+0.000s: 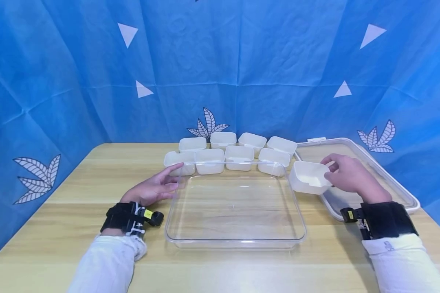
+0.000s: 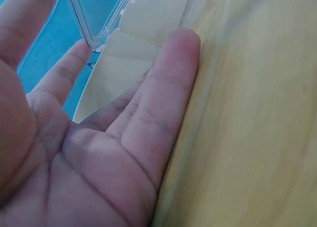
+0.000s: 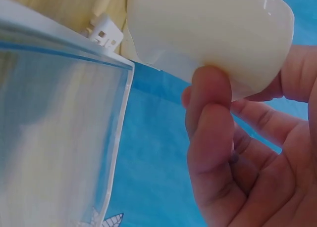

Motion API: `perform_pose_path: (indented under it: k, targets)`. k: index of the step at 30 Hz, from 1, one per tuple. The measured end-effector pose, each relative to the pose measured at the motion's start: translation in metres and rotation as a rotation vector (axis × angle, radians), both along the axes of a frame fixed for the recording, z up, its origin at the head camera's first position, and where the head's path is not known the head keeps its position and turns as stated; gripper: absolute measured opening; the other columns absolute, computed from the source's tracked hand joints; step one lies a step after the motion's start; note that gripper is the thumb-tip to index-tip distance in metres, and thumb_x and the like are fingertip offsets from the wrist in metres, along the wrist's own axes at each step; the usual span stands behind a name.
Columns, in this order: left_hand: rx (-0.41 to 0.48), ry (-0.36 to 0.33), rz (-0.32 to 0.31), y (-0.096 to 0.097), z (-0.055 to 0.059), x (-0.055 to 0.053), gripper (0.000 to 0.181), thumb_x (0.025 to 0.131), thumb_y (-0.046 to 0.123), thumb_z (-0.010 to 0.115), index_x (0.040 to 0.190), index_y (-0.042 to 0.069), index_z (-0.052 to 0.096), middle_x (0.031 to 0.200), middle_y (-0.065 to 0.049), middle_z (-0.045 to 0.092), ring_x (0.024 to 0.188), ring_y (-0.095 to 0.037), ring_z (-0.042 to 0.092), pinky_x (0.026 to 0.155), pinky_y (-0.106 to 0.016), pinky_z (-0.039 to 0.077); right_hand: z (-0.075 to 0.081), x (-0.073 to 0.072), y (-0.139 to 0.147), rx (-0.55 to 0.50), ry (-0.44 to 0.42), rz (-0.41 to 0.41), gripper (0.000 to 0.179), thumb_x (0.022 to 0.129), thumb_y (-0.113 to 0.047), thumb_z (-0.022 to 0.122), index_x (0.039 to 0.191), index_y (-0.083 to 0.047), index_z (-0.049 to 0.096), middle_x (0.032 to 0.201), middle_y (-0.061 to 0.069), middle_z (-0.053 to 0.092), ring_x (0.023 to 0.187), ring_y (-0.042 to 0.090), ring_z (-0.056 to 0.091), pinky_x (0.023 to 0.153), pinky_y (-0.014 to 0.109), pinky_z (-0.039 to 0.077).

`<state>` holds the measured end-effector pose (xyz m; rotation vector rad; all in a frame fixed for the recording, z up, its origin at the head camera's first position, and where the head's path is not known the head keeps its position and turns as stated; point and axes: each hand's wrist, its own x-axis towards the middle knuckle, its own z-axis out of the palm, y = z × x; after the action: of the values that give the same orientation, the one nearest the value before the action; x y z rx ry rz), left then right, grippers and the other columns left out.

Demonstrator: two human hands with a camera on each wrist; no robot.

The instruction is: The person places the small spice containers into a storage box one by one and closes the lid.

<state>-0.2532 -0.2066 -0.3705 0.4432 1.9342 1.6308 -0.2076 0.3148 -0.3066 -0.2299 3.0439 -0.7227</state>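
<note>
White sleeves (image 1: 106, 264) come nearest my head camera, one at each lower corner of the view. Ahead of me, a blue cloth (image 1: 234, 61) with white triangles and outlined leaves fills the background. Below it stretches the wooden table (image 1: 51, 248). Central on that sits a large clear container (image 1: 236, 241), its near rim facing me. To its right I see a clear lid (image 1: 337, 147) with a pale rim, lying aslant, a white latch (image 3: 108, 34) at its far edge.

On the left, I have the left hand (image 1: 154, 188) with its fingers extended along the container's left wall, not wrapped round anything. My right hand (image 1: 348, 173) pinches one white tub (image 1: 309, 179) at its right side, between thumb and fingers. That tub is tilted, just beside the container's right wall and partly in front of the lid; I cannot tell whether it touches the table. Eight more tubs (image 1: 239, 158) stand behind the container in two rows of four. Smallest are the black wrist straps (image 1: 386, 219), each carrying a little camera (image 1: 155, 219).
</note>
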Motion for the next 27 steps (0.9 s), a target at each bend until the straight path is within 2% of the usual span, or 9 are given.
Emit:
perform_pose_path:
  k: [8, 17, 22, 27]
  targets:
    - [-0.001, 0.000, 0.004, 0.001, 0.001, -0.003, 0.071, 0.102, 0.013, 0.050, 0.157, 0.023, 0.007, 0.155, -0.026, 0.011, 0.141, -0.044, 0.016, 0.111, -0.057, 0.024, 0.010, 0.003, 0.005, -0.087, 0.016, -0.026, 0.038, 0.088, -0.006, 0.055, 0.122, 0.011, 0.051, 0.098, 0.031, 0.062, 0.064, 0.025, 0.066, 0.057, 0.033, 0.047]
    - [-0.020, 0.006, 0.017, -0.003, 0.000, -0.001, 0.069, 0.102, 0.014, 0.049, 0.157, 0.022, 0.008, 0.156, -0.025, 0.010, 0.142, -0.043, 0.014, 0.112, -0.057, 0.022, 0.015, 0.003, -0.011, -0.191, -0.008, -0.065, 0.039, 0.089, -0.005, 0.055, 0.125, 0.008, 0.052, 0.106, 0.031, 0.059, 0.067, 0.024, 0.065, 0.059, 0.033, 0.051]
    - [-0.039, 0.005, 0.021, -0.003, -0.001, -0.001, 0.070, 0.102, 0.014, 0.051, 0.157, 0.023, 0.009, 0.155, -0.025, 0.014, 0.142, -0.042, 0.017, 0.111, -0.055, 0.024, 0.015, 0.003, -0.015, -0.219, -0.027, -0.079, 0.040, 0.090, -0.005, 0.055, 0.127, 0.008, 0.051, 0.110, 0.031, 0.057, 0.069, 0.025, 0.064, 0.060, 0.033, 0.052]
    - [-0.006, 0.008, 0.011, -0.004, -0.003, -0.003, 0.072, 0.101, 0.015, 0.053, 0.157, 0.020, 0.007, 0.154, -0.027, 0.011, 0.141, -0.044, 0.014, 0.111, -0.056, 0.025, 0.019, 0.003, -0.019, -0.212, -0.012, -0.084, 0.040, 0.090, -0.005, 0.055, 0.128, 0.007, 0.052, 0.110, 0.031, 0.058, 0.070, 0.026, 0.065, 0.060, 0.032, 0.052]
